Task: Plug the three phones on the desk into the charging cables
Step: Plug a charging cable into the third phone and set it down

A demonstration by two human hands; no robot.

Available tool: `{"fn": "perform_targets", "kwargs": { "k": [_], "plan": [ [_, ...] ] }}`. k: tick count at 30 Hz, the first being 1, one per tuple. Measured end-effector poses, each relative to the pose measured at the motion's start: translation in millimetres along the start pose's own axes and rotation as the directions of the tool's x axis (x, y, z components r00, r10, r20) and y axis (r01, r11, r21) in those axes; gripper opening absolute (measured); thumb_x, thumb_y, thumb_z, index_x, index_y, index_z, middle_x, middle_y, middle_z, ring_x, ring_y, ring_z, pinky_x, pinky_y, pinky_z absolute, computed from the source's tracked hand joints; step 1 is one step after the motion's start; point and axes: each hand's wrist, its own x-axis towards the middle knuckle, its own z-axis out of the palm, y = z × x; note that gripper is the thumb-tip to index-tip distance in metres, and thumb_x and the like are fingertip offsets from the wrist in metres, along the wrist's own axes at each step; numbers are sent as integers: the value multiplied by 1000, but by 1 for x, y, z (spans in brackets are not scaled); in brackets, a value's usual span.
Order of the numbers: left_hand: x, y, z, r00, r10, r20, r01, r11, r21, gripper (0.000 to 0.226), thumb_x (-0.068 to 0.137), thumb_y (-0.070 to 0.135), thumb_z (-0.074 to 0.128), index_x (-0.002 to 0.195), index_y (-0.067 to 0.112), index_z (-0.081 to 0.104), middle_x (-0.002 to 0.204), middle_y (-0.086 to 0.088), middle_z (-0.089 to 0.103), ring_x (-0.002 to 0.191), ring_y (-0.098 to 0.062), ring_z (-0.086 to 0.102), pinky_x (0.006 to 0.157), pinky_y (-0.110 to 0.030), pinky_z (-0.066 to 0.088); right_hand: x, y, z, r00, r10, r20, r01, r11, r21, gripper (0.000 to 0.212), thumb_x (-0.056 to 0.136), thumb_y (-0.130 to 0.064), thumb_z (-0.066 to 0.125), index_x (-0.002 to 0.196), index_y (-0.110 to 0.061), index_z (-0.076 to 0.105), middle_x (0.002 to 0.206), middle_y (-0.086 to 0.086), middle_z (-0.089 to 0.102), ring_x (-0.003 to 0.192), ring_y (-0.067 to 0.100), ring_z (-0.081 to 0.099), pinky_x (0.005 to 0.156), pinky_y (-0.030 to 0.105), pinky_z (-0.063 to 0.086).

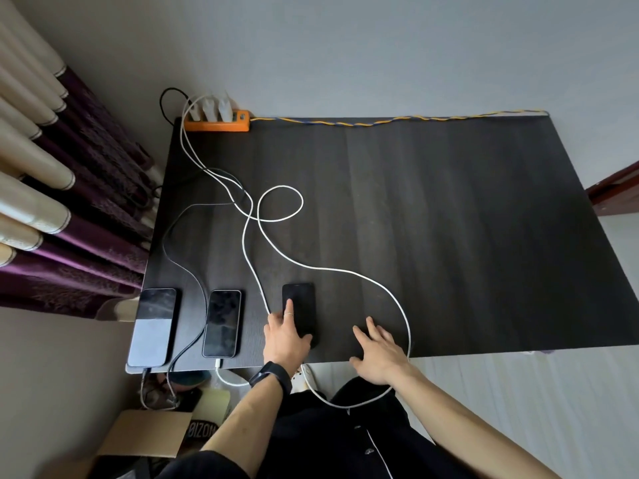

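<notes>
Three phones lie near the desk's (449, 219) front edge. The left hand (285, 335) rests flat on the right phone (300, 311). The middle phone (222, 323) and left phone (154, 326), left of that hand, have cables plugged in. The right hand (378, 354) lies flat, fingers spread, inside a white cable's (397, 305) loop.

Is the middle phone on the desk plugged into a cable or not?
Plugged in. A white cable enters the bottom edge of the middle phone at the desk's near edge.

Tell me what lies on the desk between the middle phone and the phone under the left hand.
In the head view, a white cable runs down the desk between the middle phone and the right phone under the left hand.
</notes>
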Motion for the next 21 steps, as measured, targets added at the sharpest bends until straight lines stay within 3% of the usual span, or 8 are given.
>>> {"fn": "perform_targets", "kwargs": {
  "k": [6,12,21],
  "plan": [
    [-4,6,13,1000,13,-17,-9,978,210,97,81,55,66,155,26,10,150,-6,18,137,-26,23,95,-43,48,2,-2,1,1000,1,8,-1,1000,-32,75,97,-45,45,159,-30,5,167,-1,-18,155,25,-6,119,50,28],
    [-2,1,13,999,34,-23,-26,960,280,94,88,40,64,156,26,1,157,-8,12,140,-30,17,98,-44,48,2,-1,0,1000,-10,9,11,997,-75,76,97,-43,45,159,-29,3,167,1,-18,154,27,-4,119,51,26],
    [-4,-2,15,999,32,-38,-18,948,317,91,90,44,61,156,23,2,158,-9,12,141,-30,18,97,-44,48,-3,-1,2,1000,-21,-9,20,997,-78,78,96,-37,46,159,-28,2,167,1,-18,154,26,-6,120,51,25]
  ]
}}
